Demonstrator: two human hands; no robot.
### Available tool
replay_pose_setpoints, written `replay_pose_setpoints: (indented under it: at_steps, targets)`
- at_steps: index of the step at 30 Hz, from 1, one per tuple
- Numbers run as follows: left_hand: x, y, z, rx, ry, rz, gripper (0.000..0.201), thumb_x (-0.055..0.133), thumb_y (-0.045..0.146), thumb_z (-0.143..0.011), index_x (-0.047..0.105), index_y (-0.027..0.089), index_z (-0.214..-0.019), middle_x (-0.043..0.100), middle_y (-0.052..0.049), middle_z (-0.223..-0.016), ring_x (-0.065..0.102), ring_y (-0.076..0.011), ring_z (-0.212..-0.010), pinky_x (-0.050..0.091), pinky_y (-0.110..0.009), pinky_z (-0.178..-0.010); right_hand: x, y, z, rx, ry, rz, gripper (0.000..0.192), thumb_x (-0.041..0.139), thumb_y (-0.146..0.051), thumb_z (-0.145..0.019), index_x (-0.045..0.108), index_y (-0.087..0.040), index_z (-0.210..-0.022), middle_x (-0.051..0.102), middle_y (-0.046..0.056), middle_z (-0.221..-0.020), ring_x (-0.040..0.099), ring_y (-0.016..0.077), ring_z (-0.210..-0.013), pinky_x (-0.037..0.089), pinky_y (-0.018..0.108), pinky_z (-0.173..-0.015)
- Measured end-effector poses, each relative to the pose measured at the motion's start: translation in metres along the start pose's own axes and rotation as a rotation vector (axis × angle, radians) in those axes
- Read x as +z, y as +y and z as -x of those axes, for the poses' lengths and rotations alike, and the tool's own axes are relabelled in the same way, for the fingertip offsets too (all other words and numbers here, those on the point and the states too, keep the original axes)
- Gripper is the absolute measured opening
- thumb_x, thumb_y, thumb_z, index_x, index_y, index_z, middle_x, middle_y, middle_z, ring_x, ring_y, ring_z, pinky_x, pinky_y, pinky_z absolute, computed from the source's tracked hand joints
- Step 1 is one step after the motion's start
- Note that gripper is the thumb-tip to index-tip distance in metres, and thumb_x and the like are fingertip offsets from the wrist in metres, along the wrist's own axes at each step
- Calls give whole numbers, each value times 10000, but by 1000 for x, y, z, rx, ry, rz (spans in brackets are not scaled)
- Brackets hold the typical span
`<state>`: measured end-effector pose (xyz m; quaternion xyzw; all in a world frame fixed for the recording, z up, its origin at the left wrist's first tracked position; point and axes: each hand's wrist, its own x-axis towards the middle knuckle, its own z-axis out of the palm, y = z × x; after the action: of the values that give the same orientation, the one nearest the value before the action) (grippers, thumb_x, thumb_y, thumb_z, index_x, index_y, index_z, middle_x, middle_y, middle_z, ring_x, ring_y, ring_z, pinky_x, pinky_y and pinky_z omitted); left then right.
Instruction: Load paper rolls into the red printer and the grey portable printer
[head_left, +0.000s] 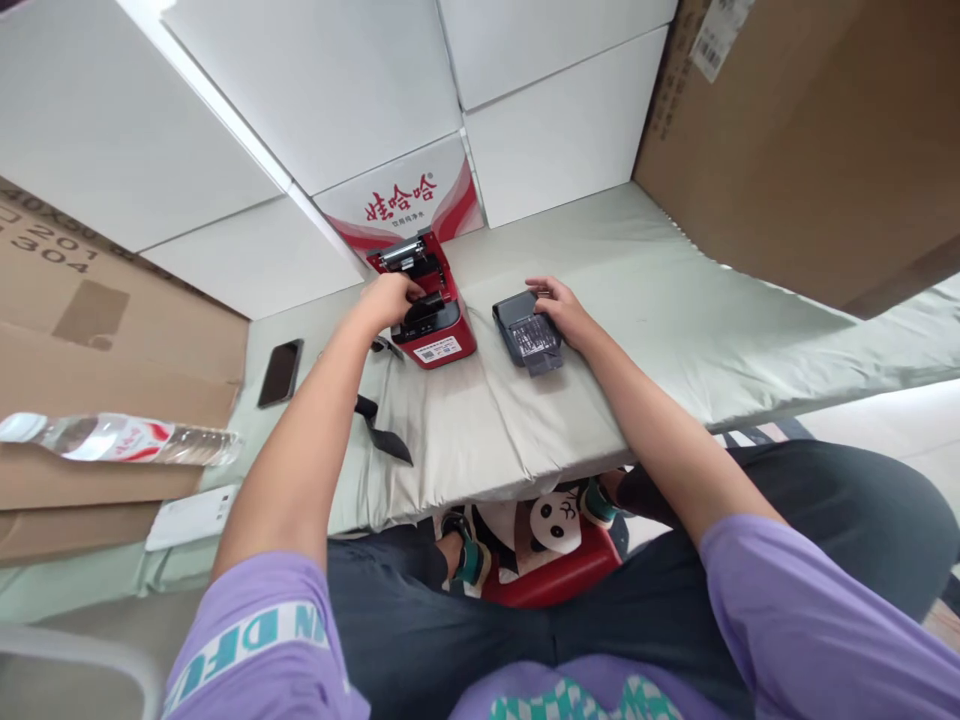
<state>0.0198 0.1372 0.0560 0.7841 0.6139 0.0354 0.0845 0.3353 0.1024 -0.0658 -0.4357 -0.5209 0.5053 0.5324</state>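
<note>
A small red label printer (437, 335) stands on the cloth-covered table (645, 300) with its lid open. My left hand (390, 300) rests on the printer's left side, fingers reaching into the open compartment. To the right lies a dark grey flat device (523, 335) with a clear-wrapped part on it. My right hand (559, 305) sits on that grey device's right edge, fingers curled over it.
A black phone (280, 372) lies at the left. Black strap pieces (382, 430) lie near the table's front. A water bottle (120, 438) rests on cardboard (90, 340) at far left. White boxes (337, 100) line the back; a cardboard box (810, 140) stands at the right.
</note>
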Motion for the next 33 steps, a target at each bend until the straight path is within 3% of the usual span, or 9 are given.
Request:
replay_pose_setpoints:
  at_steps: [5,10,15,20,23,25,28,29,33]
  targets:
    - [7,-7,11,61,101,-19,368,722,340,-786,831,195,-1107,782,-139,-1160,717,-311,-1047,537,-387,-940,-2,1,-1,8,-9,6,565,626,-324,-552,635,-266,-1114,656,66,-1172,602,293,-1163,450,514,-1150]
    - [1,-4,10,-32,17,14,363,761,387,-768,837,220,-1081,810,-114,-1111,730,-304,-1026,545,-375,-900,-3,2,-1,32,-5,-27,577,634,-331,-545,635,-266,-1118,650,66,-1193,602,285,-1161,461,511,-1139]
    - [-19,1,19,-7,35,58,328,746,356,-757,849,204,-1029,819,-94,-1041,733,-318,-991,556,-375,-885,-3,1,-1,41,2,-43,582,639,-321,-536,643,-252,-1114,643,76,-1202,601,288,-1169,447,510,-1152]
    - [-49,2,66,-66,226,226,382,767,436,-734,811,227,-1051,811,-39,-1094,728,-306,-1055,574,-411,-995,-2,3,-3,26,6,-20,560,632,-313,-552,650,-262,-1109,657,68,-1188,601,298,-1171,452,521,-1147]
    - [-57,-12,111,-188,464,546,389,707,455,-771,721,249,-1101,806,-14,-1111,736,-262,-1035,612,-471,-989,-3,4,-3,11,-6,17,554,625,-320,-574,646,-269,-1125,658,71,-1202,602,305,-1168,474,528,-1122]
    - [-52,-29,140,-299,504,761,394,675,527,-782,668,310,-1111,806,24,-1109,752,-246,-966,628,-538,-978,-3,4,-3,1,-11,40,558,618,-317,-584,645,-267,-1139,655,76,-1217,605,312,-1174,485,534,-1110]
    - [-35,-59,173,-426,652,838,412,689,678,-706,667,378,-988,807,97,-1082,733,-289,-1081,611,-616,-1023,-3,4,-2,-11,0,60,562,611,-301,-578,648,-256,-1137,656,81,-1216,610,320,-1182,483,544,-1120]
    - [-28,-68,180,-457,675,815,423,720,701,-657,676,382,-932,808,118,-1059,720,-308,-1125,600,-632,-1043,-3,3,-2,-11,5,60,561,610,-297,-576,649,-254,-1134,658,79,-1211,613,320,-1179,481,548,-1124]
    - [-10,-89,188,-498,572,815,430,804,693,-598,712,371,-869,807,143,-1021,696,-333,-1187,576,-639,-1062,-4,5,-2,-22,16,68,553,609,-286,-576,658,-265,-1126,664,64,-1190,615,318,-1172,481,565,-1137]
